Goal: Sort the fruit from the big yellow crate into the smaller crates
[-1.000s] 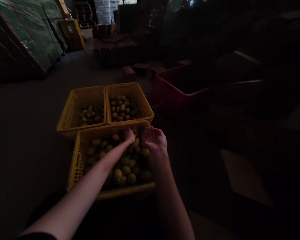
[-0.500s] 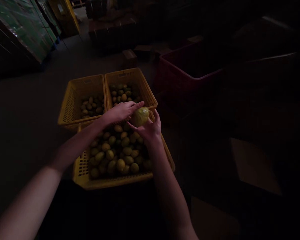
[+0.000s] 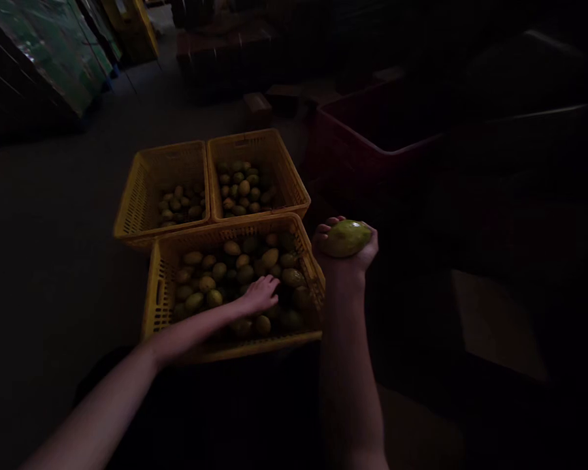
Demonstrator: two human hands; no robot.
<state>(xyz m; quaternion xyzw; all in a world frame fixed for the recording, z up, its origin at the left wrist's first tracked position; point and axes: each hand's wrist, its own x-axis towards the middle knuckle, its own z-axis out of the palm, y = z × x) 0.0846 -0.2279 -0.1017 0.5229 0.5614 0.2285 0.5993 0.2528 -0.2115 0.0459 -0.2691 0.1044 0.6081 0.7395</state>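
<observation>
In the head view, my right hand [image 3: 368, 254] is closed around a green-yellow mango [image 3: 346, 238], palm up, just right of the near yellow crate [image 3: 149, 313]. My left hand [image 3: 261, 294] reaches over the middle of that crate with its fingers out and slightly bent. It is right above several green and yellow mangoes [image 3: 214, 298]; whether its fingertips touch any is too dark to make out. Some of the fruit is hidden under the left hand and forearm.
Behind stand two more yellow crates, the left one [image 3: 127, 202] and the right one [image 3: 294, 176], each with mangoes at the bottom. A dark red bin [image 3: 343, 140] is at the right rear. Cardboard [image 3: 500, 323] lies at right; a small box [image 3: 257, 109] stands behind.
My hands have parted. The right hand has carried the mango to the right, out past the crate's edge. The left hand has come off it and dropped toward the near crate's fruit.
</observation>
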